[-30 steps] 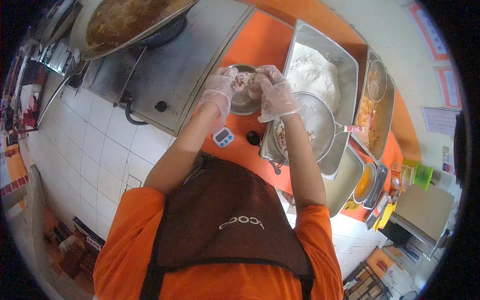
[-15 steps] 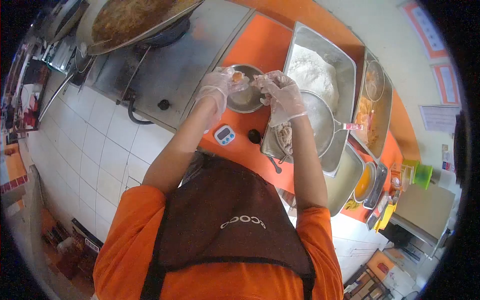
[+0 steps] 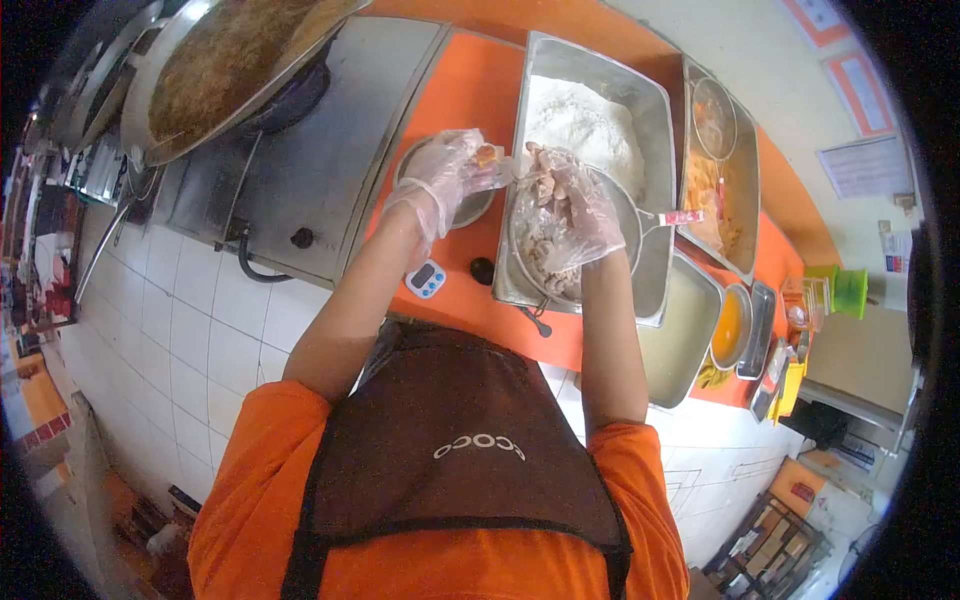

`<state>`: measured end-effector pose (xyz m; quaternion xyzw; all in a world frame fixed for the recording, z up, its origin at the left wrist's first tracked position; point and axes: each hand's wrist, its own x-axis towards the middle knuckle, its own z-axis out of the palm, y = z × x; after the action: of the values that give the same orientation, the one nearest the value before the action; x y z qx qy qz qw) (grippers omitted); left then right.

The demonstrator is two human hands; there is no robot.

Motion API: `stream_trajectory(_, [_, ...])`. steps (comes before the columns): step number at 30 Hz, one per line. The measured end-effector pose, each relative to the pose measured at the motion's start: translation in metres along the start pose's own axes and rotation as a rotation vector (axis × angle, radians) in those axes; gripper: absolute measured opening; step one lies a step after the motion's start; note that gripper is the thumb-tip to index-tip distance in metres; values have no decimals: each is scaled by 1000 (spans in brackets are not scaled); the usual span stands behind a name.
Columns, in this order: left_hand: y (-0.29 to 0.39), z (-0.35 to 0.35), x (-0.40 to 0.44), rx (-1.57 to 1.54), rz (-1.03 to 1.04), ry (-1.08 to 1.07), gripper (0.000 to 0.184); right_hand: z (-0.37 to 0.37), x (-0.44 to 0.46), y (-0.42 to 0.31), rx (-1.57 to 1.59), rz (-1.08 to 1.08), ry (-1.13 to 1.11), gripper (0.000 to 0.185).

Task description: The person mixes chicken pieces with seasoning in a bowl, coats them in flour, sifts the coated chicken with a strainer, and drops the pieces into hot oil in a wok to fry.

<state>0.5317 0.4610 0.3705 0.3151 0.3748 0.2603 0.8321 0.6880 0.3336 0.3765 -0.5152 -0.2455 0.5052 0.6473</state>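
My left hand (image 3: 447, 178), in a clear plastic glove, is closed around a small orange-brown piece (image 3: 487, 155) above a round metal bowl (image 3: 472, 208). Pale raw meat pieces (image 3: 543, 180) are gripped in my gloved right hand (image 3: 580, 205), over the near left part of a round sieve (image 3: 637, 215). More meat strips (image 3: 553, 268) lie in the sieve below that hand. The sieve rests on a deep metal tray (image 3: 655, 290) that holds a mound of white flour (image 3: 580, 115).
A large wok (image 3: 225, 75) of simmering food sits on the stove at upper left. A white timer (image 3: 425, 280) lies on the orange counter (image 3: 460, 85). To the right are a tray of orange pieces (image 3: 705, 215), a pale liquid tray (image 3: 680, 340) and an orange liquid bowl (image 3: 730, 325).
My right hand has moved from beside the bowl toward the sieve, with meat in it. My left hand stays over the bowl. The view has shifted, so the counter appears further left.
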Motion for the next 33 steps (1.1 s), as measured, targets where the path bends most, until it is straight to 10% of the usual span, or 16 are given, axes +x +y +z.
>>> stream_trajectory(4, [-22,14,9,-74,12,-245,20,25,-16,-33,-209,184,133,31])
stream_trajectory(6, [-28,18,7,-26,-39,-325,20,-5,-2,4,-390,-76,58,27])
stream_trajectory(11, [-39,28,2,315,124,-469,32,0,-3,-3,-13,-22,73,21])
stream_trajectory(21, [-25,51,-20,484,47,-261,27,-17,-25,-14,-11,-55,84,20])
stream_trajectory(33, [-44,30,-3,-174,-64,-262,14,-34,-32,-5,137,-34,151,16])
